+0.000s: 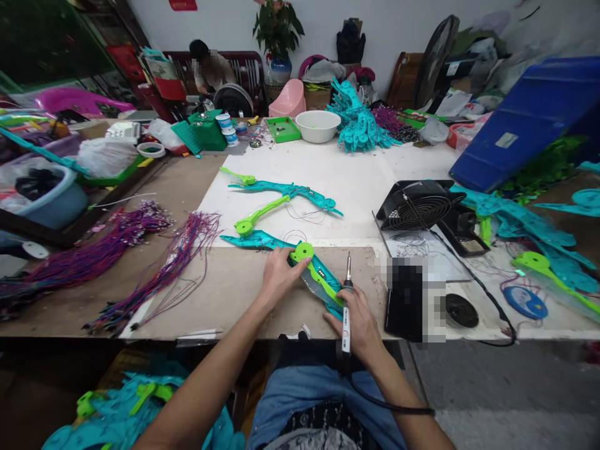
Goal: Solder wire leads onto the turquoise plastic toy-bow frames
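My left hand [280, 275] grips a long teal plastic shell [255, 239] near its middle, thumb against a lime-green part [304, 251] with a round end lying on it. In my right hand [362, 317] is a soldering iron [346, 328], its tip pointing up and away from the shell. The fingers of that hand are also close to the shell's lower right end; whether they grip it I cannot tell. Just beyond lie another teal shell [281, 187] with thin wires and a loose lime-green arm [262, 214].
Bundles of purple-red wires [117, 240] lie at left. To the right are a black fan [417, 203], a round dark tin [462, 310], a black-screened device [404, 300] and more teal shells [529, 225]. A white basin [319, 126] stands at the back; a person [213, 69] sits beyond.
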Demonstrator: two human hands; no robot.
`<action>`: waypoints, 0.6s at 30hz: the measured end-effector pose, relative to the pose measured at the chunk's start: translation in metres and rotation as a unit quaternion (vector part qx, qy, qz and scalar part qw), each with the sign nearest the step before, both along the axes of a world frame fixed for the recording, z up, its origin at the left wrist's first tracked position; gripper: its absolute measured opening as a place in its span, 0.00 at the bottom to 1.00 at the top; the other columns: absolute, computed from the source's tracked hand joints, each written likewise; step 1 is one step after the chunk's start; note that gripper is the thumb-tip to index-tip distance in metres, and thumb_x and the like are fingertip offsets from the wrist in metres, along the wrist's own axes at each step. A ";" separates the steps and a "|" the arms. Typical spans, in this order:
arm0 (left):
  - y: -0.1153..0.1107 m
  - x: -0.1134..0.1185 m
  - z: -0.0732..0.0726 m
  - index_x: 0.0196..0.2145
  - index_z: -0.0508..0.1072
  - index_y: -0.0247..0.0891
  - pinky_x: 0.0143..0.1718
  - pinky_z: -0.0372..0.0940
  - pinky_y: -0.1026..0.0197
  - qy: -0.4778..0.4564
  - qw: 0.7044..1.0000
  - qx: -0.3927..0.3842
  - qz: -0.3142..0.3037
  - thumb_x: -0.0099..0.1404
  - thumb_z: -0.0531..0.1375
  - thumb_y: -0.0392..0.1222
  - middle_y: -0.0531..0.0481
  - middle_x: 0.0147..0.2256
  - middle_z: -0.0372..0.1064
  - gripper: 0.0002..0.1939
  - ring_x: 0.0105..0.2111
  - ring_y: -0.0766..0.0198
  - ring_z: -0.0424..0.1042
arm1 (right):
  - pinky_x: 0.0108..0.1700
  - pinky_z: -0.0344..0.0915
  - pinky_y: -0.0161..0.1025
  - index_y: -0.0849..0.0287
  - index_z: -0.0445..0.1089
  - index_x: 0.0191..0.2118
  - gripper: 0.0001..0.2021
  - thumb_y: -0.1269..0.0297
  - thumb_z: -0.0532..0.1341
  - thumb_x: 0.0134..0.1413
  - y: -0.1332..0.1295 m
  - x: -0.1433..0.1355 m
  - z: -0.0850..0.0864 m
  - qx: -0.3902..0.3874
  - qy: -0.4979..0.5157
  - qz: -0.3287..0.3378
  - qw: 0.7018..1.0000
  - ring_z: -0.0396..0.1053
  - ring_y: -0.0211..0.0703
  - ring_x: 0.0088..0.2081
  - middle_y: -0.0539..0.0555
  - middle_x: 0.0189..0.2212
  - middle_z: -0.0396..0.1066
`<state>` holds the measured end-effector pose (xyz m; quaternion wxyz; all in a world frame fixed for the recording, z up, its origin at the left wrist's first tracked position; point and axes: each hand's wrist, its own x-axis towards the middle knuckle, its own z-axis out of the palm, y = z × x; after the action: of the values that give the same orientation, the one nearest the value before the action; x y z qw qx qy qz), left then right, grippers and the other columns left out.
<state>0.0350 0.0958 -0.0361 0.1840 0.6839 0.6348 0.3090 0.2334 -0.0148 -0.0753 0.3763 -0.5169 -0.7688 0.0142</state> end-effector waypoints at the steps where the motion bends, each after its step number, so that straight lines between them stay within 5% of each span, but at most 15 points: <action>1: -0.001 0.002 0.000 0.37 0.75 0.35 0.40 0.63 0.56 -0.027 0.999 -0.010 0.013 0.57 0.63 0.55 0.45 0.33 0.69 0.19 0.37 0.56 0.67 | 0.52 0.69 0.59 0.60 0.61 0.49 0.17 0.61 0.62 0.56 0.000 -0.001 0.001 0.005 -0.003 -0.005 1.000 0.66 0.58 0.54 0.66 0.49 0.70; 10: -0.053 -0.021 0.037 0.26 0.68 0.36 0.25 0.55 0.67 -0.341 0.926 -0.162 0.026 0.51 0.66 0.55 0.55 0.23 0.63 0.19 0.24 0.69 0.61 | 0.53 0.68 0.57 0.59 0.62 0.44 0.12 0.76 0.60 0.55 -0.014 0.001 0.029 0.068 0.029 0.028 0.997 0.71 0.45 0.40 0.56 0.36 0.72; 18: -0.083 -0.054 0.025 0.28 0.70 0.34 0.18 0.52 0.69 -0.419 0.863 -0.269 0.086 0.46 0.69 0.58 0.56 0.20 0.64 0.25 0.17 0.73 0.59 | 0.49 0.65 0.57 0.61 0.64 0.42 0.09 0.76 0.57 0.56 -0.029 0.001 0.043 0.031 -0.048 0.071 0.996 0.68 0.47 0.38 0.57 0.32 0.71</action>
<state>-0.0190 0.0130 -0.0111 0.5823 0.3565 0.6128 0.3978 0.2345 -0.0435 -0.0324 0.3533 -0.4487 -0.8208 -0.0076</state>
